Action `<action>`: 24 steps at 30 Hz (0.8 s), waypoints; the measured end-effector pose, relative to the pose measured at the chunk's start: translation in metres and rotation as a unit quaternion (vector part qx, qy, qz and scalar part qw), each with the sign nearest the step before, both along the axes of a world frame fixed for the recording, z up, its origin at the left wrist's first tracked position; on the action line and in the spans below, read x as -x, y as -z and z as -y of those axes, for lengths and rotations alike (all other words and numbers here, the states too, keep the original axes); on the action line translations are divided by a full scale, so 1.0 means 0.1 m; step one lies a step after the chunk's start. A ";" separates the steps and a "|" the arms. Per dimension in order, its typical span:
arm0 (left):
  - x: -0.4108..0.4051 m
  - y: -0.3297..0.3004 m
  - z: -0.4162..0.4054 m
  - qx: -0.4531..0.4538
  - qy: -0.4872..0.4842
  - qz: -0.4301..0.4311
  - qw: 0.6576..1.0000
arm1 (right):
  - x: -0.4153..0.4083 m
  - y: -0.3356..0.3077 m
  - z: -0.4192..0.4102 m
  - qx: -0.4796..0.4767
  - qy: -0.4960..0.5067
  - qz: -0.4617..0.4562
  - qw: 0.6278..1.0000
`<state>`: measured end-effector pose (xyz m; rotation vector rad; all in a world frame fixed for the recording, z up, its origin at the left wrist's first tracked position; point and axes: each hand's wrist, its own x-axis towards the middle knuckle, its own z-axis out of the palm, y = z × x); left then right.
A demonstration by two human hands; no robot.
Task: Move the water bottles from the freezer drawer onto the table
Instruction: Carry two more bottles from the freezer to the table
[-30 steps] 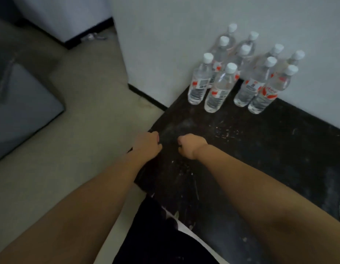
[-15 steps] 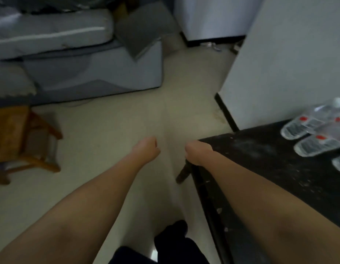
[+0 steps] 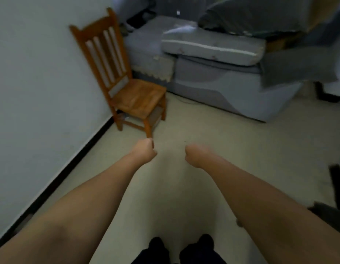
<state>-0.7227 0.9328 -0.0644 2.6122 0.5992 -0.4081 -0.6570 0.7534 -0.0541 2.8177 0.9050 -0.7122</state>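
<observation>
you are between loads, i judge, walking empty-handed. your left hand (image 3: 145, 151) and right hand (image 3: 194, 156) are both curled into fists, fingers together, gripping nothing. no water bottles, freezer drawer or table show here. next you need to find the freezer. in view: one wooden chair (image 3: 127, 88), one grey sofa (image 3: 213, 73).

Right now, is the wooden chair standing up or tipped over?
Upright. The wooden chair stands on its legs on the floor, its back beside the wall.
</observation>
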 end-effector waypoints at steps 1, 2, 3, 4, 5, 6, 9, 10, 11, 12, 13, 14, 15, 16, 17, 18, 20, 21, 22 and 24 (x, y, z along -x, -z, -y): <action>0.14 -0.01 -0.25 0.001 -0.032 0.003 0.999 | 0.04 -0.02 -0.33 -0.007 -0.034 0.001 0.999; 0.27 -0.01 -0.43 0.005 -0.062 0.004 0.998 | 0.07 -0.03 -0.60 -0.009 -0.063 -0.004 0.998; 0.33 0.00 -0.54 0.007 -0.077 0.007 0.997 | 0.10 -0.05 -0.76 -0.010 -0.082 -0.012 0.997; 0.47 0.00 -0.71 0.012 -0.112 0.009 0.994 | 0.14 -0.04 -1.02 -0.009 -0.115 -0.019 0.993; 0.58 0.01 -0.83 0.016 -0.135 0.010 0.991 | 0.17 -0.02 -1.22 -0.007 -0.138 -0.025 0.990; 0.69 0.02 -0.92 0.020 -0.160 0.009 0.987 | 0.20 0.00 -1.40 -0.002 -0.162 -0.029 0.986; 1.01 0.09 -1.18 0.021 -0.227 0.003 0.974 | 0.28 0.06 -1.84 0.019 -0.231 -0.038 0.972; 1.14 0.11 -1.28 0.022 -0.261 -0.004 0.965 | 0.32 0.09 -2.01 0.024 -0.261 -0.038 0.964; 1.24 0.12 -1.36 0.022 -0.290 -0.008 0.957 | 0.35 0.12 -2.15 0.025 -0.287 -0.037 0.957; 1.33 0.13 -1.42 0.022 -0.321 -0.011 0.947 | 0.38 0.14 -2.28 0.028 -0.313 -0.037 0.949; 1.43 0.15 -1.47 0.023 -0.350 -0.012 0.936 | 0.40 0.16 -2.41 0.031 -0.335 -0.039 0.941; 1.53 0.17 -1.49 0.026 -0.382 -0.016 0.923 | 0.43 0.18 -2.54 0.033 -0.361 -0.040 0.931; 1.63 0.18 -1.53 0.025 -0.413 -0.017 0.910 | 0.47 0.18 -2.69 0.033 -0.388 -0.040 0.920; 1.70 0.18 -1.53 0.024 -0.434 -0.024 0.900 | 0.50 0.19 -2.79 0.036 -0.406 -0.041 0.912; 1.81 0.18 -1.54 0.023 -0.464 -0.028 0.885 | 0.57 0.18 -2.95 0.037 -0.434 -0.040 0.899; 1.90 0.17 -1.53 0.026 -0.491 -0.031 0.870 | 0.63 0.18 -3.07 0.037 -0.459 -0.038 0.887; 2.06 0.16 -1.53 0.027 -0.540 -0.026 0.841 | 0.80 0.17 -3.26 0.038 -0.504 -0.035 0.862; 2.18 0.15 -1.51 0.029 -0.569 -0.023 0.821 | 0.94 0.17 -3.36 0.039 -0.534 -0.034 0.844; 2.25 0.13 -1.49 0.030 -0.586 -0.021 0.810 | 1.03 0.16 -3.43 0.038 -0.550 -0.035 0.833; 2.48 0.10 -1.44 0.025 -0.632 -0.014 0.774 | 1.32 0.14 -3.59 0.031 -0.594 -0.040 0.803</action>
